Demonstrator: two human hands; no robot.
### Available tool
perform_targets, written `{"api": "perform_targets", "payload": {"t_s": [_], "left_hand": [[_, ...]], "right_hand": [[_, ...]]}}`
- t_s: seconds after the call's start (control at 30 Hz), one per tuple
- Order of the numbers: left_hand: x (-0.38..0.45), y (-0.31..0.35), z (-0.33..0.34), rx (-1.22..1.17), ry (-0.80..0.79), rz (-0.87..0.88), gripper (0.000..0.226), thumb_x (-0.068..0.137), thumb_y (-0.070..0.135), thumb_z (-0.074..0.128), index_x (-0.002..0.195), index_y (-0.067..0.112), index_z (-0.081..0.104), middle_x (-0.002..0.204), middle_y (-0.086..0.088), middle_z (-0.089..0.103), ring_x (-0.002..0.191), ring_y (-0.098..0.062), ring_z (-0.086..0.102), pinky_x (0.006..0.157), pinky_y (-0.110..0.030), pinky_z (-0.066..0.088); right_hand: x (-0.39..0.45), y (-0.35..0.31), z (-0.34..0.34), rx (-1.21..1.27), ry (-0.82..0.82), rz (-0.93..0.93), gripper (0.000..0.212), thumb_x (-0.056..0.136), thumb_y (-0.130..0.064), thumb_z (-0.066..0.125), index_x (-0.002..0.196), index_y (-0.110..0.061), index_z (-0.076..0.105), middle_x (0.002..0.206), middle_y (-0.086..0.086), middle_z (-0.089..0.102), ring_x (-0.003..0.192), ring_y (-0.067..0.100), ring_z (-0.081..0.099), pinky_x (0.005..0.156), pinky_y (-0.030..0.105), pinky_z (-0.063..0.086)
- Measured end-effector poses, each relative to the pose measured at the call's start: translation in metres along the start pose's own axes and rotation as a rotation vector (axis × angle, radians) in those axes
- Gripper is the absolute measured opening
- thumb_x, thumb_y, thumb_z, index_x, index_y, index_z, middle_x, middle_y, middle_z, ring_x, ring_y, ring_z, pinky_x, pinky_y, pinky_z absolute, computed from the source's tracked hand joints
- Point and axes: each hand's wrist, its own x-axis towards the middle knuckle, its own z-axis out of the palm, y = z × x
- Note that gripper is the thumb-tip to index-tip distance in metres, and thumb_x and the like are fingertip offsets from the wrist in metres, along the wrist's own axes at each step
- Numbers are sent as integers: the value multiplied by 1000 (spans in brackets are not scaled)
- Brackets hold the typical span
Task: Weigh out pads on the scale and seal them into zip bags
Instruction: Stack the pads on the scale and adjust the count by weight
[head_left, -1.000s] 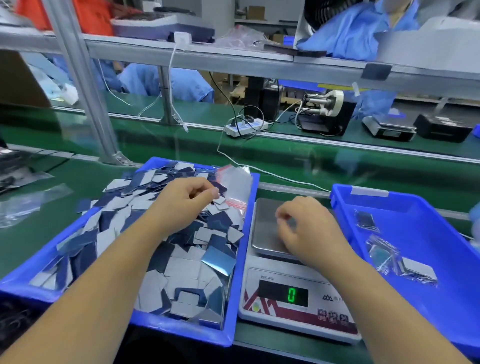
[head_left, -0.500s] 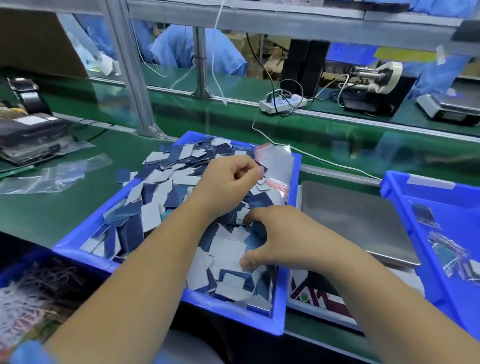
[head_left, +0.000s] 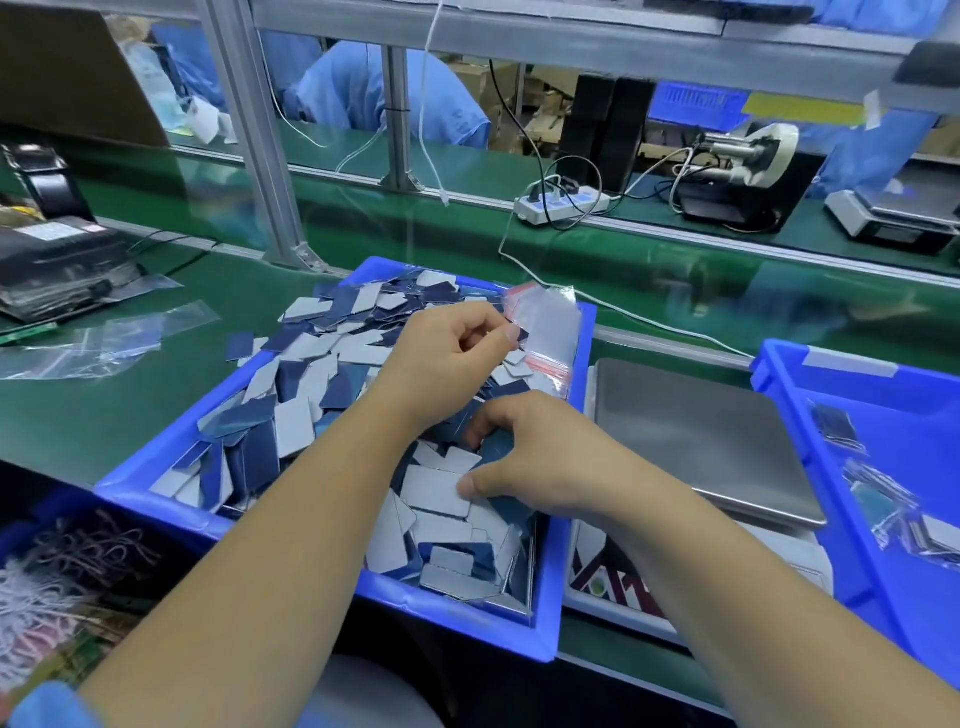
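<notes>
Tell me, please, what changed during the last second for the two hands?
The right hand left the scale platform, moved left into the blue bin, and now picks at the pads. The left hand kept pinching the empty zip bag over the bin.

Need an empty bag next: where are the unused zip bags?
In the head view, the zip bags lean inside the far right corner of the pad bin, just beyond the left hand, left of the scale.

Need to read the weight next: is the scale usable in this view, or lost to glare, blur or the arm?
Head view: scale platter sharp, bare, soft sheen only; the right hand and forearm hide the display; frame edges bend from the wide-angle lens.
</notes>
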Motion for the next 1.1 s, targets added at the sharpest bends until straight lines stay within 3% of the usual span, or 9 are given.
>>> {"api": "perform_targets", "payload": {"t_s": [0.13, 0.27, 0.4, 0.47, 0.53, 0.7, 0.87, 0.97, 1.1], "left_hand": [[3, -1, -12, -63, 123, -6, 20, 89, 29, 59, 77, 16, 69, 49, 15, 42, 49, -4, 36, 49, -12, 30], [7, -3, -20, -152, 246, -11, 19, 88, 27, 59, 71, 22, 66, 49, 16, 41, 49, -4, 34, 49, -14, 29], [4, -5, -10, -81, 134, -28, 12, 87, 38, 58, 86, 34, 69, 74, 7, 62, 68, -14, 56, 64, -24, 46], [3, -5, -8, -86, 34, -62, 20, 81, 50, 61, 101, 49, 64, 93, 20, 65, 83, -4, 63, 72, -15, 48], [1, -5, -8, -67, -80, -85, 36, 74, 56, 66, 109, 60, 57, 102, 31, 62, 92, 2, 64, 73, -11, 47], [0, -6, -9, 7, -194, -78, 43, 72, 43, 77, 106, 59, 57, 97, 20, 75, 90, -3, 70, 80, -32, 54], [-2, -6, -12, 5, -197, -11, 39, 77, 29, 77, 110, 44, 64, 101, 19, 74, 93, -5, 70, 82, -31, 56], [-2, -5, -12, 1, -188, -7, 42, 78, 29, 76, 115, 44, 64, 103, 15, 74, 95, -9, 70, 85, -37, 57], [1, -2, -13, -94, -129, -27, 41, 75, 25, 77, 104, 53, 67, 97, 10, 76, 90, -12, 72, 82, -29, 59]], "right_hand": [[2, 4, -11, 95, 62, -8, 26, 71, -33, 86, 89, -34, 67, 99, -19, 62, 89, 2, 60, 70, 18, 48], [11, 13, -24, 298, 354, -9, 21, 77, -24, 81, 86, -34, 66, 91, -16, 65, 75, -2, 59, 63, 18, 46], [19, 23, -25, 475, 552, 24, 16, 85, -17, 71, 85, -32, 64, 90, -9, 69, 76, 13, 60, 71, 33, 51], [20, 27, -22, 545, 608, 27, 19, 87, -16, 69, 83, -33, 62, 83, -12, 67, 71, 11, 59, 68, 36, 52], [19, 29, -19, 608, 635, 23, 20, 88, -16, 69, 82, -34, 61, 73, -18, 65, 63, 5, 57, 59, 31, 50], [19, 29, -21, 688, 675, 17, 22, 88, -12, 68, 82, -31, 60, 71, -15, 64, 60, -1, 55, 55, 16, 42], [18, 29, -26, 609, 530, 23, 23, 75, -15, 75, 88, -29, 63, 85, -2, 68, 68, 7, 58, 62, 24, 50], [20, 30, -33, 498, 518, -51, 29, 77, -16, 76, 89, -41, 66, 82, -9, 69, 69, 4, 60, 63, 26, 50], [24, 28, -33, 514, 559, -94, 33, 83, -14, 73, 83, -47, 66, 85, -18, 72, 80, 5, 67, 74, 30, 55]]}}
